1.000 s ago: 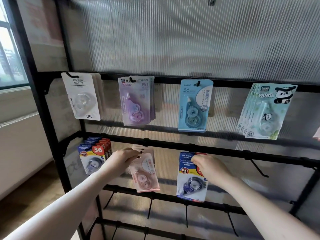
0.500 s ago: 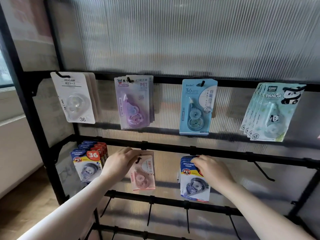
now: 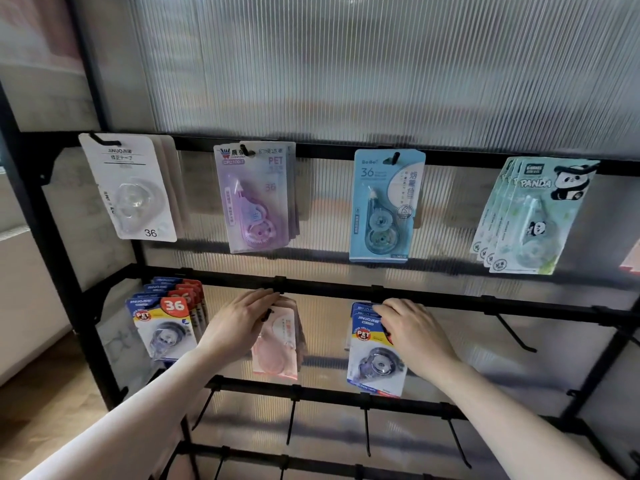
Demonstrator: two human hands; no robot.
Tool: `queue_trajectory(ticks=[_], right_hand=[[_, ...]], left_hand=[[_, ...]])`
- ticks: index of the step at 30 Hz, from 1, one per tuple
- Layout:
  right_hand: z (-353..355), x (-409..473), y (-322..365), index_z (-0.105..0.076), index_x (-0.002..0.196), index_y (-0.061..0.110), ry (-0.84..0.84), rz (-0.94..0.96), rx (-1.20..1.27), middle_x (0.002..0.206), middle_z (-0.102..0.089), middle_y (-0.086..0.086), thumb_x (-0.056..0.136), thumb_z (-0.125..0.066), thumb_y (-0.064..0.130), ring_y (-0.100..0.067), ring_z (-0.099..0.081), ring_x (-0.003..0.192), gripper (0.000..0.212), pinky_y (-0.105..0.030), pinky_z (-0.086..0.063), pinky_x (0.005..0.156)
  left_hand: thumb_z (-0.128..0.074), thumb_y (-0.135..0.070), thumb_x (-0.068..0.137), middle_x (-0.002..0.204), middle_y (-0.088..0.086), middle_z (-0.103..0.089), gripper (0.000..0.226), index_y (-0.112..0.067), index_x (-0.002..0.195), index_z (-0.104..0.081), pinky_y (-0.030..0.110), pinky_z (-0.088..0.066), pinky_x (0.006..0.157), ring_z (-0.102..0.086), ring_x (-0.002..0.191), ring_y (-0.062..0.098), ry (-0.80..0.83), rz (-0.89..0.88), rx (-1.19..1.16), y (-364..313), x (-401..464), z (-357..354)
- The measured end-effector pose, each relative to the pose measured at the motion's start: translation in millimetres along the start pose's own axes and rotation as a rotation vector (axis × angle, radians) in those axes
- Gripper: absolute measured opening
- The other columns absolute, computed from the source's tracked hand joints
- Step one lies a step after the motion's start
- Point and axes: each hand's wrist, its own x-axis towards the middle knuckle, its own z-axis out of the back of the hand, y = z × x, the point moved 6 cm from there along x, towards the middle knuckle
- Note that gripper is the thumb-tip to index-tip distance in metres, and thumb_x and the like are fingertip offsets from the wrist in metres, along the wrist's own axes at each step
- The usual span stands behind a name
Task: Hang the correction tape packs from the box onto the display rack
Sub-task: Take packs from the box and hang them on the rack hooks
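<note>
Up close, both hands are busy on the middle rail of the black metal display rack (image 3: 450, 301), which is backed by ribbed translucent panels. The left hand (image 3: 239, 327) has its fingers curled over the top of a stack of pale pink correction tape packs (image 3: 280, 344), which hang from a hook just under the rail; the thumb side hides the left edge of the front card. The right hand (image 3: 415, 332) grips the upper right corner of a stack of blue and yellow correction tape packs with a red PET badge (image 3: 372, 362), fingers bent over the card tops right at the rail. Whether those packs are already seated on their hook I cannot tell, since the fingers cover it.

Further left on the same rail hangs another stack of blue packs with a red "36" circle (image 3: 162, 323). On the top rail, from left to right, hang white packs (image 3: 130, 188), lilac packs (image 3: 258, 202), a light blue pack (image 3: 384, 206) and mint-green panda packs (image 3: 530, 216). Bare black hooks (image 3: 512, 336) stick out to the right of the right hand and along the lowest rail.
</note>
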Motion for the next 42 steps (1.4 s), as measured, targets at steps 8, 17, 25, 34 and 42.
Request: queue_trajectory(ticks=[8, 17, 25, 34, 42], right_hand=[[-4.2, -8.0, -1.2, -0.047, 0.135, 0.010, 0.003, -0.012, -0.031, 0.132, -0.052, -0.006, 0.085, -0.065, 0.020, -0.025, -0.051, 0.121, 0.054, -0.035, -0.038, 0.102], [-6.7, -30.3, -15.7, -0.061, 0.118, 0.001, -0.144, -0.101, -0.114, 0.114, -0.066, -0.014, 0.057, -0.088, 0.019, -0.027, -0.066, 0.101, 0.069, -0.036, -0.051, 0.086], [-17.9, -61.0, -26.6, -0.052, 0.126, -0.006, -0.117, -0.142, -0.015, 0.118, -0.061, -0.022, 0.064, -0.082, 0.015, -0.034, -0.063, 0.104, 0.072, -0.041, -0.051, 0.088], [-68.5, -104.9, -32.1, -0.058, 0.117, -0.009, -0.005, -0.189, 0.043, 0.113, -0.062, -0.026, 0.060, -0.086, 0.012, -0.038, -0.064, 0.101, 0.067, -0.046, -0.053, 0.082], [-170.7, -173.8, -16.6, -0.019, 0.147, 0.004, 0.280, -0.204, 0.133, 0.151, -0.027, -0.017, 0.096, -0.048, 0.026, -0.030, -0.028, 0.138, 0.063, -0.037, -0.024, 0.113]], left_hand=[[-0.059, -0.012, 0.089, 0.137, 0.007, -0.051, 0.045, -0.012, 0.133, -0.050, 0.042, -0.041, 0.102, -0.046, 0.128, 0.026, -0.006, 0.008, 0.046, -7.0, -7.4, 2.3], [-0.072, -0.007, 0.074, 0.147, 0.010, -0.037, 0.078, -0.012, 0.143, -0.035, 0.043, -0.030, 0.110, -0.034, 0.136, 0.026, 0.021, 0.082, 0.147, -17.6, -33.2, 7.6], [-0.065, -0.010, 0.080, 0.153, 0.009, -0.021, 0.084, -0.008, 0.147, -0.016, 0.034, -0.012, 0.115, -0.018, 0.142, 0.023, 0.013, 0.239, 0.176, -35.3, -68.5, 3.8], [-0.063, -0.013, 0.082, 0.155, 0.007, -0.017, 0.081, -0.012, 0.148, -0.016, 0.031, -0.005, 0.114, -0.014, 0.143, 0.021, 0.108, 0.311, 0.167, -66.5, -121.9, -34.2], [-0.050, -0.013, 0.085, 0.155, 0.005, -0.014, 0.070, -0.013, 0.148, -0.018, 0.029, -0.002, 0.115, -0.008, 0.144, 0.016, 0.256, 0.405, 0.088, -79.3, -205.0, -121.9]])
